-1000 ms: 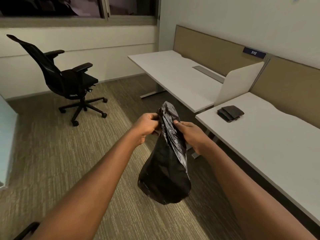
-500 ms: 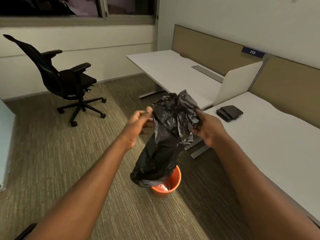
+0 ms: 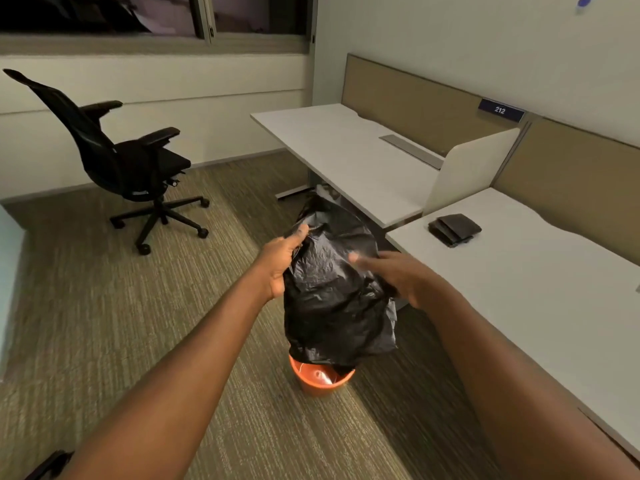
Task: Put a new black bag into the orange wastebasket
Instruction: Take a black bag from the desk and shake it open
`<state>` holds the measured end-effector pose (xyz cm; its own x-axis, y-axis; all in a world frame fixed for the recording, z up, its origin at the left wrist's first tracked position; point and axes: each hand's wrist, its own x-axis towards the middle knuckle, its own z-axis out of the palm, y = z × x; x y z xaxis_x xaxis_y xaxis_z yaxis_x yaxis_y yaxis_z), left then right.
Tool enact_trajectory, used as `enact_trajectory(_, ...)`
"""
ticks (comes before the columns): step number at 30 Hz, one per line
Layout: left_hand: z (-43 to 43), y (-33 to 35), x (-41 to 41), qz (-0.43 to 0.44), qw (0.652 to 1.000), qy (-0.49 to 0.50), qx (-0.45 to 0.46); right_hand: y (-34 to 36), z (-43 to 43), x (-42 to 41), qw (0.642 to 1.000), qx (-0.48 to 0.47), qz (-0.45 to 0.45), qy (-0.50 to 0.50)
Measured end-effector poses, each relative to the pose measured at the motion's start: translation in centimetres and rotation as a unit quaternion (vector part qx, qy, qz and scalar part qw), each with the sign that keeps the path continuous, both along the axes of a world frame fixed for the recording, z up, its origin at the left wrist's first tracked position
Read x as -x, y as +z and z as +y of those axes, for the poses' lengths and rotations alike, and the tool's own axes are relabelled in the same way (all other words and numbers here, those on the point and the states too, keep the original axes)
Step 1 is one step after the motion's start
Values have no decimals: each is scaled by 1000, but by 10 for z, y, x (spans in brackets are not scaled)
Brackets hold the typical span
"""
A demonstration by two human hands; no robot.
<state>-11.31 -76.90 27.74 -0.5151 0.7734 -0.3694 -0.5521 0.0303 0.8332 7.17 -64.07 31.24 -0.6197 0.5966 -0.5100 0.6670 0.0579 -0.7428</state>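
The crumpled black bag (image 3: pixel 332 292) hangs in front of me, its top spread wide. My left hand (image 3: pixel 280 261) pinches the bag's upper left edge. My right hand (image 3: pixel 398 275) lies against the bag's right side with blurred, stretched fingers; I cannot tell whether it grips. The orange wastebasket (image 3: pixel 320 384) stands on the carpet directly under the bag. The bag's bottom hangs over its far rim and hides part of the opening. Something pale shows inside the basket.
A white desk (image 3: pixel 536 306) runs along my right with a dark folded item (image 3: pixel 453 228) on it. A second desk (image 3: pixel 346 154) stands behind a white divider (image 3: pixel 467 168). A black office chair (image 3: pixel 128 168) sits at the left on open carpet.
The bag went from a narrow bunch to a wide spread mouth and dropped lower over the wastebasket. My right fingers have loosened and stretched across the bag; the view tilted down, revealing the basket.
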Motion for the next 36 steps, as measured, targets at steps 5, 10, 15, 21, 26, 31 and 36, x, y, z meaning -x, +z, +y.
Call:
enact_trajectory(5, 1, -9, 7, 121, 983, 80, 109, -12, -9, 2, 1000, -20, -16, -16)
enact_trajectory(10, -11, -19, 28, 306, 915, 161, 209, 12, -6, -1, 991, -57, 66, -104)
enact_trajectory(15, -20, -9, 26, 596, 752, 211, 187, 27, -4, 6, 941, 160, 171, -244)
enact_trajectory(21, -18, 8, -24, 671, 739, 49, -24, 39, -5, 27, 889, 284, 252, -255)
enact_trajectory(26, -12, -2, -25, 532, 846, 21, -7, 45, -6, 27, 864, 315, 335, -205)
enact_trajectory(31, -11, 18, -34, 213, 976, 22, -32, 26, -14, 17, 962, 55, 252, -87)
enact_trajectory(36, -1, 21, -35, 95, 995, 32, 12, -1, -36, 16, 979, -86, 182, 21)
